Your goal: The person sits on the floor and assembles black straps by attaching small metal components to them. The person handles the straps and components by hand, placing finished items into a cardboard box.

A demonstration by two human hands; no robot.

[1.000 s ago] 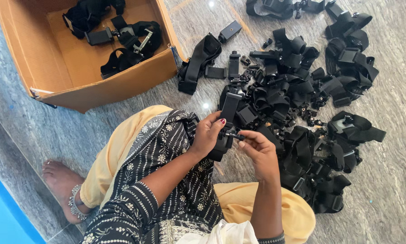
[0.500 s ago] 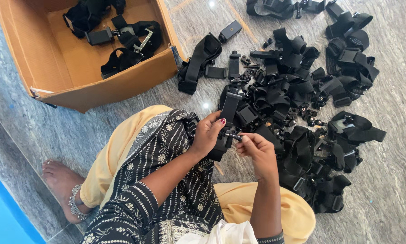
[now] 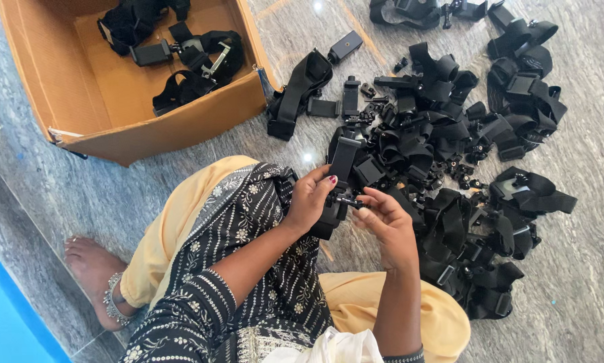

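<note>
Black clamp mount (image 3: 343,161) with its strap is held up over the lap, just short of the pile on the floor. Long axis runs up-and-away from the person, slightly tilted; top end pokes out above the fingers, lower end hidden behind the palm.

Left hand (image 3: 308,200) is wrapped round the mount's lower half, thumb on top, gripping it. Right hand (image 3: 384,222) is pinched closed on a small black screw knob (image 3: 348,199) at the mount's side, fingertips touching it. Knob sits between the two hands, sticking out sideways from the mount toward the right hand, so the right hand is the nearer one to it and lies just right of the mount.

Around: heap of black straps and mounts (image 3: 450,168) on the grey marble floor (image 3: 584,282), right beyond the hands. Cardboard box (image 3: 160,128) up left, well apart, a few strapped mounts inside.
</note>
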